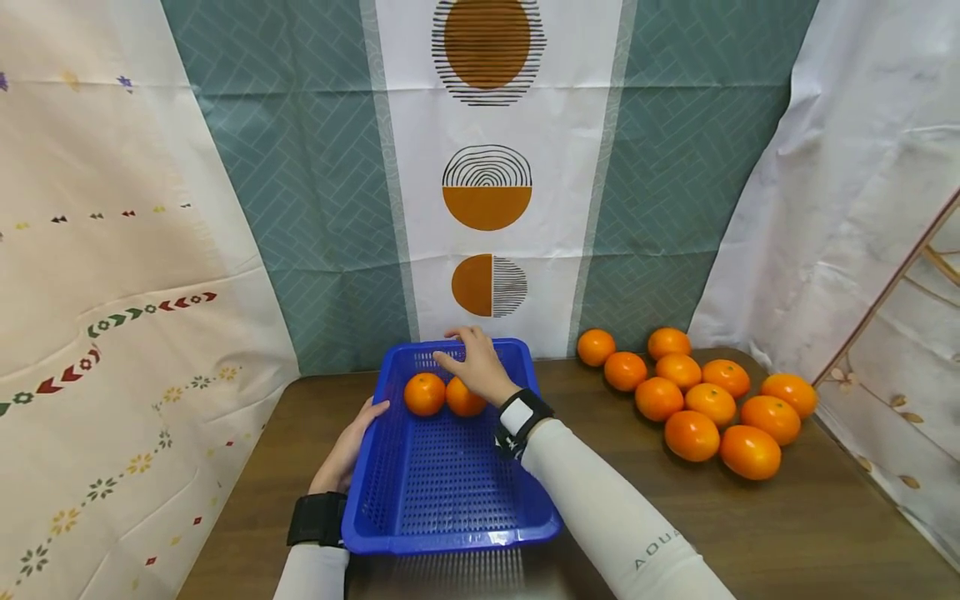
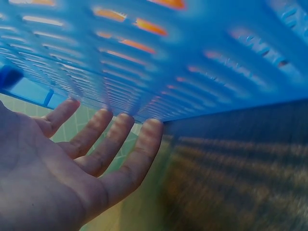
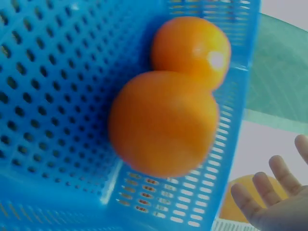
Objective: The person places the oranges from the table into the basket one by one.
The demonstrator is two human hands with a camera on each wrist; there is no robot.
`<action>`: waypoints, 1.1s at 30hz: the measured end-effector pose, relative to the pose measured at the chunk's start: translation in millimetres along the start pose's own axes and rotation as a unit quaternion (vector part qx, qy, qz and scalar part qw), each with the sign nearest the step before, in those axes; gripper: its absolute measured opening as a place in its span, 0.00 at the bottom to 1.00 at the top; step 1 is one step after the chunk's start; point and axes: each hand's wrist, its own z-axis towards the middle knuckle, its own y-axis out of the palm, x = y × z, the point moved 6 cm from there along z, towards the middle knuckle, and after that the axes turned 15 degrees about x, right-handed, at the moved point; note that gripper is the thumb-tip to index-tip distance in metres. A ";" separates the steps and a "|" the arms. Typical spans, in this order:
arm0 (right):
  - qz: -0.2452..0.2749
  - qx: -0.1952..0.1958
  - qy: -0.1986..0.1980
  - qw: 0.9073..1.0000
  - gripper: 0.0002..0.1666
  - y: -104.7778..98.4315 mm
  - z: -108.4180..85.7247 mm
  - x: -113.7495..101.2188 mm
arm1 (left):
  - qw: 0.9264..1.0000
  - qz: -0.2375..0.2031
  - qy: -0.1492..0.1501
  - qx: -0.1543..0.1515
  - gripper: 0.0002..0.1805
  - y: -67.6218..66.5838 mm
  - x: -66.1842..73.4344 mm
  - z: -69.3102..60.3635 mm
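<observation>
A blue plastic basket (image 1: 459, 467) with mesh sides stands on the table. Two oranges lie side by side at its far end: the left orange (image 1: 425, 394) shows whole, and the right orange (image 1: 464, 398) is partly covered by my right hand. That right hand (image 1: 480, 367) hovers over the far part of the basket with its fingers (image 3: 269, 190) apart and nothing held. My left hand (image 1: 348, 446) holds the basket's left side, thumb over the rim. In the left wrist view its fingers (image 2: 120, 139) reach along the mesh wall from outside, fingertips against it.
Several loose oranges (image 1: 712, 404) lie grouped on the right part of the wooden table (image 1: 600, 483). Behind the table hangs a patterned cloth (image 1: 487, 125). Other cloths, a cream cloth (image 1: 112, 333) and a white cloth (image 1: 862, 208), flank the table.
</observation>
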 end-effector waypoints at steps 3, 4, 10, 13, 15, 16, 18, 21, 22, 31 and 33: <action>0.042 0.011 0.009 0.999 0.28 -10.7 2.3 -1.1 | 1.000 -0.003 -0.002 0.000 0.33 0.8 -1.6 -0.6; 0.055 0.013 0.011 0.998 0.28 -14.7 3.2 -1.8 | 1.000 -0.003 -0.002 0.000 0.33 0.9 -1.8 -0.7; 0.105 0.024 0.026 0.994 0.26 -38.4 9.0 -2.8 | 1.000 -0.001 -0.007 0.002 0.34 -0.7 -3.6 -1.0; 0.110 0.032 0.032 0.993 0.27 -51.1 12.4 -0.6 | 1.000 -0.001 -0.010 0.008 0.34 -1.8 -4.7 -1.6; 0.106 0.038 0.037 0.993 0.27 -60.7 14.7 1.7 | 1.000 -0.001 -0.011 0.005 0.34 -1.4 -5.0 -2.0; 0.103 0.040 0.037 0.993 0.27 -65.7 15.8 3.2 | 1.000 -0.002 -0.013 0.005 0.34 -1.2 -5.0 -2.2; 0.099 0.047 0.041 0.993 0.27 -76.9 17.8 6.7 | 1.000 -0.002 -0.011 0.000 0.34 -0.3 -4.3 -2.1; 0.093 0.063 0.044 0.993 0.29 -94.7 21.0 12.7 | 1.000 -0.003 -0.007 -0.006 0.34 1.0 -2.7 -1.1; 0.091 0.067 0.044 0.993 0.29 -100.2 22.0 15.3 | 1.000 -0.003 -0.005 -0.007 0.34 1.1 -2.1 -0.7; 0.079 0.094 0.058 0.991 0.30 -132.3 24.4 44.3 | 1.000 -0.008 -0.002 -0.007 0.32 1.7 -0.5 1.1; 0.075 0.097 0.062 0.990 0.30 -136.1 23.8 52.1 | 1.000 -0.010 -0.001 -0.008 0.32 1.9 -0.3 0.9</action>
